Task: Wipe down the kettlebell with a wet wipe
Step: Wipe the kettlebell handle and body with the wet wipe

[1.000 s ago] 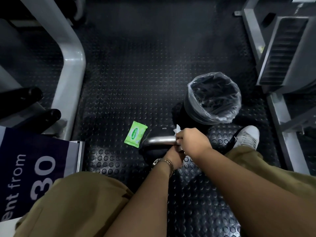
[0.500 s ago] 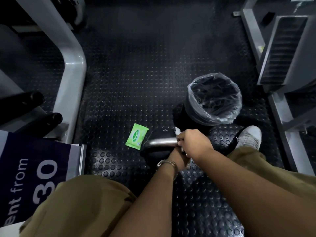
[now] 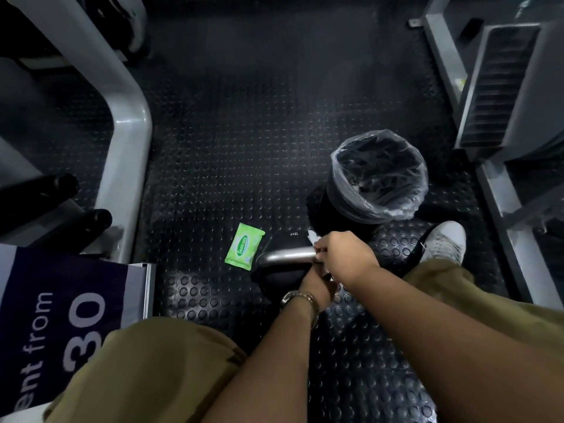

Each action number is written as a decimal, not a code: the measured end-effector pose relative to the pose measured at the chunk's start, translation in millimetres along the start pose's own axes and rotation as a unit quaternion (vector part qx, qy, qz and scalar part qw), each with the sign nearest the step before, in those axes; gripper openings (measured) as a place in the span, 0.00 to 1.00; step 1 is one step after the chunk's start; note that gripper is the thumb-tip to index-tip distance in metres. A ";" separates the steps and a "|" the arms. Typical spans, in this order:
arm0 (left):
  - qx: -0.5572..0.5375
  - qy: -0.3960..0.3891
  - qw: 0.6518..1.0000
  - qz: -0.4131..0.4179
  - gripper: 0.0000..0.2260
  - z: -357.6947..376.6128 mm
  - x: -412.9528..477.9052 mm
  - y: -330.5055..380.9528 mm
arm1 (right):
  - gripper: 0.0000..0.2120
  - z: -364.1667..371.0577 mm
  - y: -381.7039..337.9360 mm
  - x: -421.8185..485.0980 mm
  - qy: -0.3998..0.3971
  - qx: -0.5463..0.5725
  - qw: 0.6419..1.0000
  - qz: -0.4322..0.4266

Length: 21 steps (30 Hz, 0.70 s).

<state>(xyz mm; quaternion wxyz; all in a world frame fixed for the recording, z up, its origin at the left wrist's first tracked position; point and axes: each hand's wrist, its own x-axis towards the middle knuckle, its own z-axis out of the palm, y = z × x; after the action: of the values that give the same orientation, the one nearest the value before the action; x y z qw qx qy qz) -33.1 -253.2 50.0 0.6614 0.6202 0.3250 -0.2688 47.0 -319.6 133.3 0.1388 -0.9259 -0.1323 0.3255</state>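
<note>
Low and right of centre, on studded black rubber flooring (image 3: 244,132): round black kettlebell (image 3: 274,280) with a brushed-steel handle (image 3: 287,255) lying crosswise. At the handle's right end, right hand (image 3: 343,257), fingers curled over the bar, pinching a crumpled white wet wipe (image 3: 312,235) against the metal, one corner sticking up above the knuckles. Just beneath, left hand (image 3: 317,285), metal-strapped watch (image 3: 300,299) on the wrist, tucked under the right one at the kettlebell's near side; fingers hidden, so no telling whether spread or gripping. Left of the handle, just beside the bell, flat green packet of wipes (image 3: 244,247). Above and right of the bell, close behind it, round black bin with a clear plastic liner (image 3: 393,210). Further right, white sneaker (image 3: 444,242). Along the bottom edge, olive trouser legs (image 3: 146,370). Down the left side, curved grey metal machine frame (image 3: 128,123); at lower left, dark blue sign with a white "30" (image 3: 61,300).
</note>
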 end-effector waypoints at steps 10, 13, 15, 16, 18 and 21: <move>-0.265 -0.005 0.963 -0.053 0.09 -25.2 8.5 -3.5 | 0.11 2.1 1.8 5.7 0.001 0.000 1.000 -0.001; -0.041 0.024 0.997 -0.053 0.12 -19.3 13.8 2.6 | 0.08 1.7 3.6 6.7 0.001 0.008 1.000 0.003; 0.050 0.005 0.998 -0.025 0.13 -12.3 14.6 4.5 | 0.08 2.0 3.6 6.5 -0.001 0.013 1.000 0.005; 0.015 0.002 1.000 -0.019 0.10 -10.1 12.1 5.3 | 0.09 1.9 3.4 6.0 0.000 0.016 1.000 0.006; -0.101 0.010 0.995 -0.009 0.10 -11.9 8.2 -0.2 | 0.11 1.1 3.3 5.3 0.004 0.018 1.000 0.005; -0.149 0.033 0.987 0.042 0.12 -17.6 9.0 -11.5 | 0.10 2.1 2.9 4.5 0.004 0.009 1.000 -0.006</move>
<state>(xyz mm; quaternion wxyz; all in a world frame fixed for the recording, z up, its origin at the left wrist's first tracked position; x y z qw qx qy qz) -37.7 -236.2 35.4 0.7458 0.5364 0.3569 -0.1692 49.5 -320.4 128.2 0.1495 -0.9251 -0.1348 0.3221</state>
